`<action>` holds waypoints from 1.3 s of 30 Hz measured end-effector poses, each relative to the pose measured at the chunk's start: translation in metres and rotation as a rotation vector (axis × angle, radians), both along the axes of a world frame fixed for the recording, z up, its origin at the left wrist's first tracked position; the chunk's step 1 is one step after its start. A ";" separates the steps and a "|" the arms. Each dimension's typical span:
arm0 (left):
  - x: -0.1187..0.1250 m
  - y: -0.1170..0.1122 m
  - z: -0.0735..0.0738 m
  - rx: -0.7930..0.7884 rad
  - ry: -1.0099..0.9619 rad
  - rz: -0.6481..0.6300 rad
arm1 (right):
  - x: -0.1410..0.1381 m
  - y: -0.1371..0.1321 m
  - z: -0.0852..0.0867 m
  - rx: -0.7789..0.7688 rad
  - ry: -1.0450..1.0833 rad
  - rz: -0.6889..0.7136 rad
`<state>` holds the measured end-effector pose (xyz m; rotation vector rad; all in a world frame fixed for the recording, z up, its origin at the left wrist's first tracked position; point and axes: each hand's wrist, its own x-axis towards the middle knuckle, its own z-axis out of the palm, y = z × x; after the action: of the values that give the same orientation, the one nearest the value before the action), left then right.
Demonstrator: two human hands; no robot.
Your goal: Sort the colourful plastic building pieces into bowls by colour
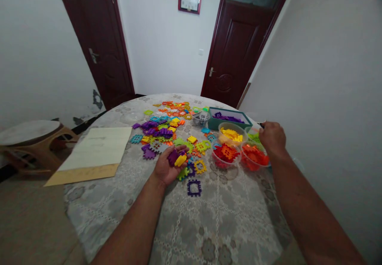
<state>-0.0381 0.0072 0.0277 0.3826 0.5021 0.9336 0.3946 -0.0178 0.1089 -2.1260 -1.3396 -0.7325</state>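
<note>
Cupping two toy pieces in the left hand (167,168) near the teal box (215,124).

Palm up on the round table (227,225), nearer the camera than the box and to its left, the left hand curls its fingers loosely round a purple piece (172,156) and a yellow piece (180,160). The right hand (272,137) sits just right of the box, knuckles up (its fingers fold under, so I cannot tell what they grip). In front of the box stand the yellow bowl (231,134), red bowl (226,154) and orange bowl (254,157). Left of the box spreads a loose pile of coloured pieces (162,127); further left lies a pale sheet (98,147).
</note>
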 end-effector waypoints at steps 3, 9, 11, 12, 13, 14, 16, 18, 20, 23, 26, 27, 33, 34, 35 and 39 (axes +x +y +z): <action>0.000 -0.001 -0.001 -0.004 -0.016 0.008 | -0.050 -0.008 -0.005 0.085 -0.030 0.273; 0.004 -0.003 -0.002 0.008 -0.055 0.013 | -0.215 -0.040 -0.039 -0.099 0.202 1.014; 0.005 -0.002 -0.003 0.010 -0.071 0.019 | -0.250 -0.044 -0.053 -0.192 0.226 1.074; 0.005 -0.002 -0.003 0.010 -0.071 0.022 | -0.261 -0.044 -0.059 -0.220 0.226 1.076; 0.005 -0.001 -0.003 0.010 -0.066 0.022 | -0.269 -0.044 -0.063 -0.241 0.221 1.064; 0.005 0.000 -0.003 0.013 -0.061 0.018 | -0.273 -0.043 -0.066 -0.256 0.217 1.046; 0.004 0.001 -0.003 0.026 -0.061 -0.001 | -0.276 -0.042 -0.066 -0.282 0.232 1.016; 0.003 0.001 -0.004 0.035 -0.072 -0.022 | -0.274 -0.044 -0.060 -0.293 0.277 1.022; 0.003 0.001 -0.004 0.031 -0.080 -0.029 | -0.269 -0.047 -0.050 -0.279 0.336 1.064; 0.002 0.000 -0.001 0.017 -0.077 -0.016 | -0.247 -0.048 -0.032 -0.220 0.390 1.058; 0.002 -0.002 0.003 -0.003 -0.054 0.002 | -0.205 -0.035 -0.019 -0.128 0.347 0.900; 0.001 -0.003 0.004 -0.012 -0.048 0.004 | -0.187 -0.028 -0.016 -0.087 0.316 0.826; 0.002 -0.003 0.002 -0.010 -0.074 -0.030 | -0.099 0.010 -0.016 0.142 0.173 0.370; 0.002 -0.003 0.001 -0.007 -0.080 -0.037 | -0.098 0.012 -0.017 0.157 0.166 0.350; 0.002 -0.003 0.000 -0.004 -0.085 -0.045 | -0.101 0.011 -0.018 0.165 0.165 0.361; 0.001 -0.003 0.000 0.008 -0.103 -0.072 | -0.158 -0.009 -0.028 0.074 0.232 0.661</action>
<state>-0.0371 0.0041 0.0272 0.3559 0.3883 0.8814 0.2370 -0.0268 0.0807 -1.5011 -1.7053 -0.2480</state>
